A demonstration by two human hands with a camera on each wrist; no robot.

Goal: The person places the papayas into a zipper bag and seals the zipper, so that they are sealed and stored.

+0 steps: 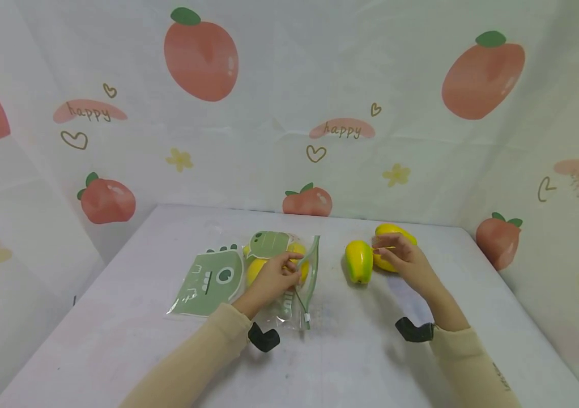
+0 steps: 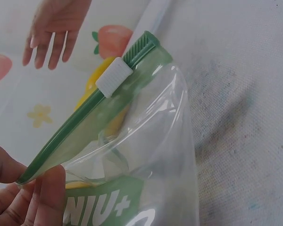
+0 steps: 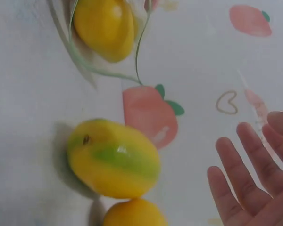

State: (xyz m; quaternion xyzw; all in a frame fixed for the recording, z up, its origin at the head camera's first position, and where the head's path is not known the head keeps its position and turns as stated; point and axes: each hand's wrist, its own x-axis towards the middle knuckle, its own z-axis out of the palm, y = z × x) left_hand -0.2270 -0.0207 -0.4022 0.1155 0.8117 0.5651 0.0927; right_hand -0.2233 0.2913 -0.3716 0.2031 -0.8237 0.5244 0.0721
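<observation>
My left hand (image 1: 271, 280) pinches the green zip edge of a clear plastic zip bag (image 2: 179, 136), whose mouth gapes to the right. Yellow fruit (image 1: 256, 271) lies inside the bag. A white slider (image 2: 114, 77) sits near one end of the zip. My right hand (image 1: 407, 262) hovers by the yellow fruit on the right, its fingers extended and holding nothing in the right wrist view. Closest to the bag is a yellow-green mango-like fruit (image 1: 358, 262). Beside it are more yellow fruits (image 1: 396, 228), partly hidden by the right hand.
A flat green bag with a cartoon monster face (image 1: 213, 283) lies left of the fruit-filled bag. White cloth with printed peaches hangs behind the white table (image 1: 330, 362) and along its sides.
</observation>
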